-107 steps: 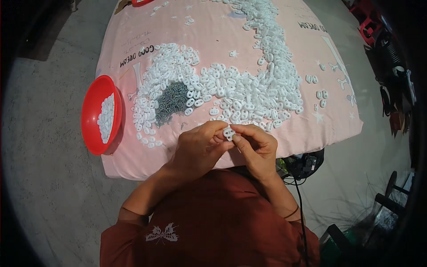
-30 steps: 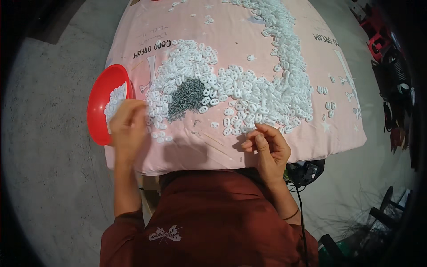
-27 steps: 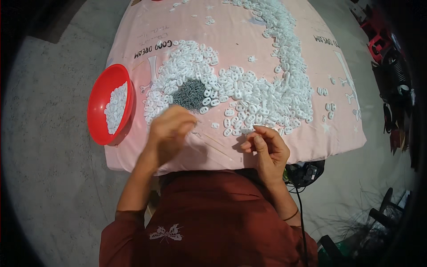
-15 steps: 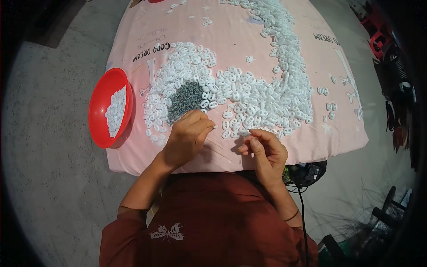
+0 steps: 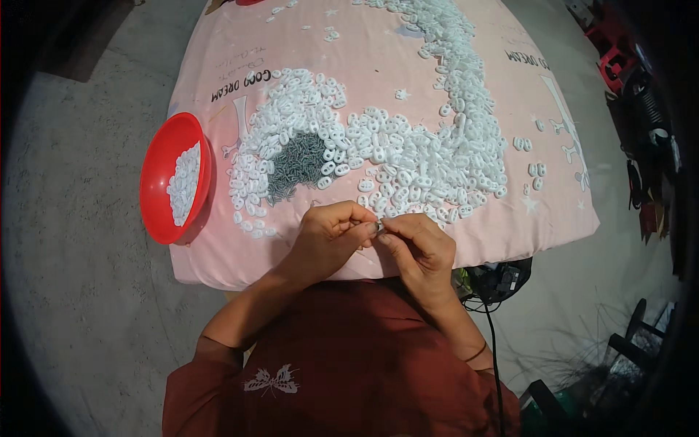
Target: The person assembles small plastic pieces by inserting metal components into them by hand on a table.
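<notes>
My left hand [image 5: 336, 231] and my right hand [image 5: 422, 247] meet at the fingertips near the front edge of the pink cloth [image 5: 349, 62]. Both are closed in a pinch around something tiny and pale, mostly hidden by the fingers. Just beyond my left hand lies a heap of small grey screws [image 5: 300, 162]. White oval plastic pieces with two holes [image 5: 477, 164] ring the screws and spread to the right in a thick band. A few of them lie close beyond my right fingertips.
A red bowl [image 5: 154, 178], partly filled with small white pieces [image 5: 184, 186], sits tilted at the table's left edge. Several loose white ovals [image 5: 537, 170] lie at the right. A black cable [image 5: 494, 349] hangs below the front edge. Red stools [image 5: 615, 65] stand on the floor at far right.
My left hand has moved right and nearer to me, away from the screws. My right hand has come left, its fingers closing. The fingertips, apart before, are now together.
</notes>
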